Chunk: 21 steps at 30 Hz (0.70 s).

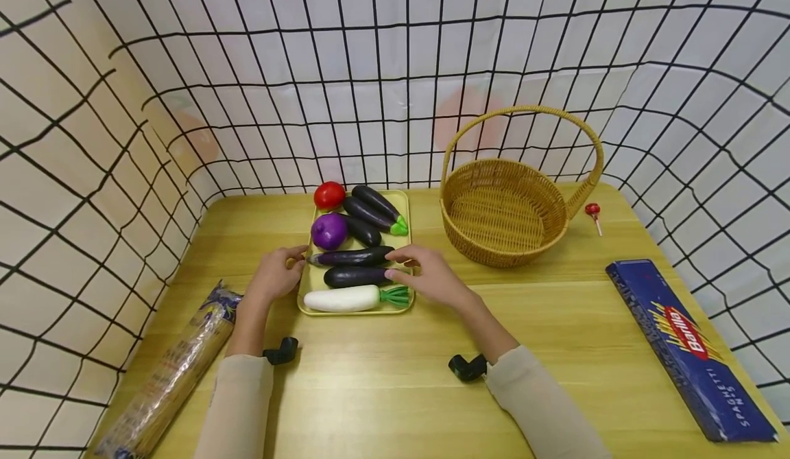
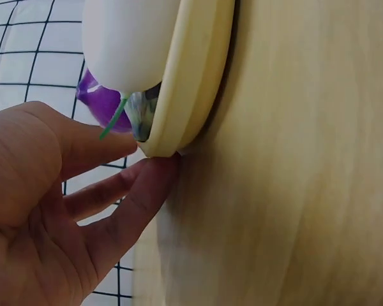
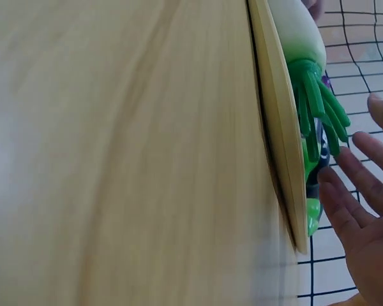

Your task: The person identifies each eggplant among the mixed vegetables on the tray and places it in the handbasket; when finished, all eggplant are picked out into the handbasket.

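Note:
A pale yellow tray point(image 1: 317, 313) holds a white radish point(image 1: 342, 299) with green leaves at the front. Behind it lie two dark eggplants point(image 1: 354, 277), crosswise. Further back are a purple round vegetable point(image 1: 330, 231), a red tomato point(image 1: 330, 195) and more eggplants point(image 1: 373, 204). My left hand point(image 1: 276, 275) pinches the tray's left rim; the left wrist view shows the thumb over the rim point(image 2: 163, 137) and fingers against its outer side. Over the tray's right edge hovers my right hand point(image 1: 430, 277), fingers spread beside the eggplants' ends and the radish leaves point(image 3: 316, 105).
A wicker basket point(image 1: 449, 229) with a tall handle stands right of the tray. A red lollipop point(image 1: 593, 210) and a blue spaghetti box point(image 1: 691, 349) lie farther right. At left is a clear bag of noodles point(image 1: 179, 377). Black wire mesh point(image 1: 382, 102) encloses the table.

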Available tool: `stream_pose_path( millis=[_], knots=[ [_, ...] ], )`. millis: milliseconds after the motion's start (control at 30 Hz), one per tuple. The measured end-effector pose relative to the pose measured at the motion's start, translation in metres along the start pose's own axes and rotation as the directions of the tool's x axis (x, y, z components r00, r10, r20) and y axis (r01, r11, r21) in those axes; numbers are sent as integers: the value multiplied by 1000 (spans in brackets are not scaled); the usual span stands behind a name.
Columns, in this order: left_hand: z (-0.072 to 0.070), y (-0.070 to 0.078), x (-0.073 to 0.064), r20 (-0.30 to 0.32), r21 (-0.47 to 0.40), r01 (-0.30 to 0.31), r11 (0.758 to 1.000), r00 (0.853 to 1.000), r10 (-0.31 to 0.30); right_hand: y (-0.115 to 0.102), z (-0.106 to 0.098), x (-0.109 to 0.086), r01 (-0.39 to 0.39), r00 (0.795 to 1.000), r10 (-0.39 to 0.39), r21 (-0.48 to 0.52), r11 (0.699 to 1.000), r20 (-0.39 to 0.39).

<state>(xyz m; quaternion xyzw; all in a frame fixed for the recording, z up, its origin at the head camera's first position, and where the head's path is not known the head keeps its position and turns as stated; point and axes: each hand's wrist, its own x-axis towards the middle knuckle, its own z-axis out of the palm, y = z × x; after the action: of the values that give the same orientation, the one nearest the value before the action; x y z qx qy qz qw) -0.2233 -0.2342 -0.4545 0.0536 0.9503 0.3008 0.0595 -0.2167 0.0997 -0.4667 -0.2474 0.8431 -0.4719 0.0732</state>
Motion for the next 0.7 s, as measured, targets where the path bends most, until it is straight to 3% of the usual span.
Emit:
stream_pose_path(
  millis=[233, 467, 700],
  knots=[
    [2, -6, 0, 2, 30, -26, 999, 1000, 26, 2, 8, 6, 16, 998, -12, -71, 997, 57],
    [2, -8, -1, 28, -6, -1, 1000, 1000, 1, 5, 14, 11, -11, 996, 21, -117, 993, 84],
    [2, -8, -2, 19, 7, -13, 1000, 1000, 12, 0, 17, 12, -7, 997, 18, -153, 988, 73]
  ],
)
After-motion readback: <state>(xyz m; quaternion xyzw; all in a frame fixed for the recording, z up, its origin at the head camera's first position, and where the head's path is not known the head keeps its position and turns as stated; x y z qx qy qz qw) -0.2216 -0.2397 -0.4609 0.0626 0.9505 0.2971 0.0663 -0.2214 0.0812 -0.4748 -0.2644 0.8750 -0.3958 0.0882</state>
